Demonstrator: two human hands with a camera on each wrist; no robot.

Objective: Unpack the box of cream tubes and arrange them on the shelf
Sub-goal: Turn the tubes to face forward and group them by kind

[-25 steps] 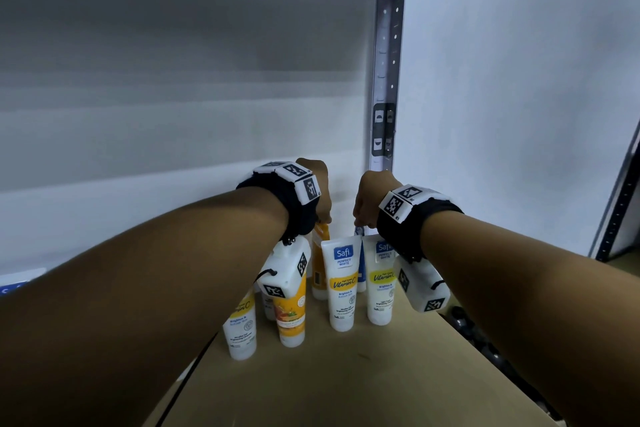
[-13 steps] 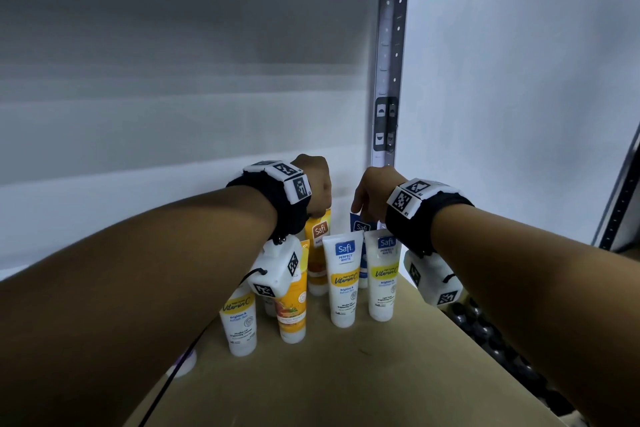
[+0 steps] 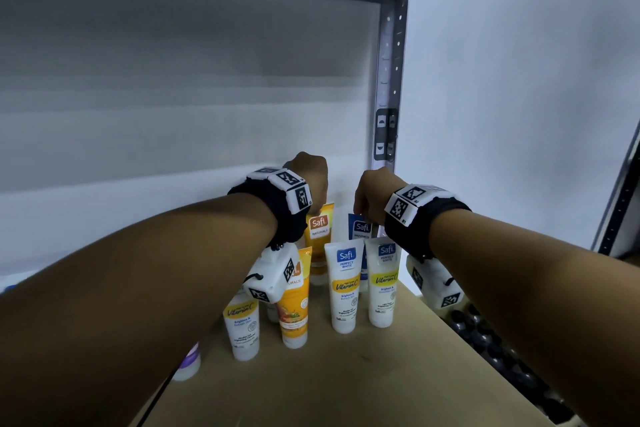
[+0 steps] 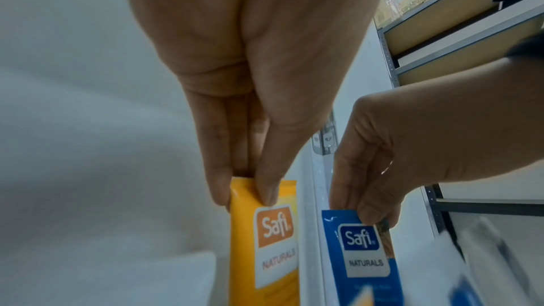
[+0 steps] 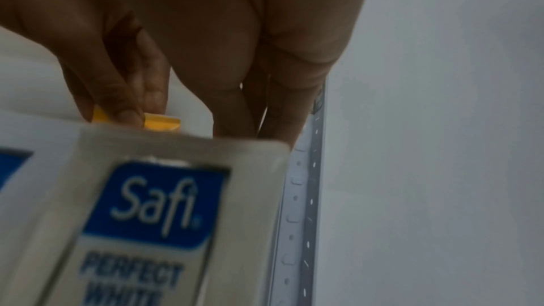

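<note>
My left hand (image 3: 310, 177) (image 4: 250, 190) pinches the top seam of an orange Safi Naturals tube (image 3: 320, 236) (image 4: 265, 241) standing at the back of the shelf board (image 3: 346, 385). Just to its right, my right hand (image 3: 370, 194) (image 4: 362, 204) pinches the top of a blue Safi Naturals tube (image 3: 360, 229) (image 4: 362, 253). Several more tubes stand cap-down in front: two white Vitamin C tubes (image 3: 344, 288) (image 3: 383, 284), an orange one (image 3: 294, 308) and another white one (image 3: 242, 326). In the right wrist view a white Perfect White tube (image 5: 141, 218) hides my right fingertips.
A perforated grey upright (image 3: 388, 80) stands at the back right corner, with white walls behind and to the right. A small white and purple container (image 3: 188, 364) sits at the shelf's left edge. Dark round objects (image 3: 491, 347) lie below the right edge.
Both hands have stayed at the back of the shelf on their tubes; the orange and blue tubes now show more fully below the hands. My head view shifted slightly.
</note>
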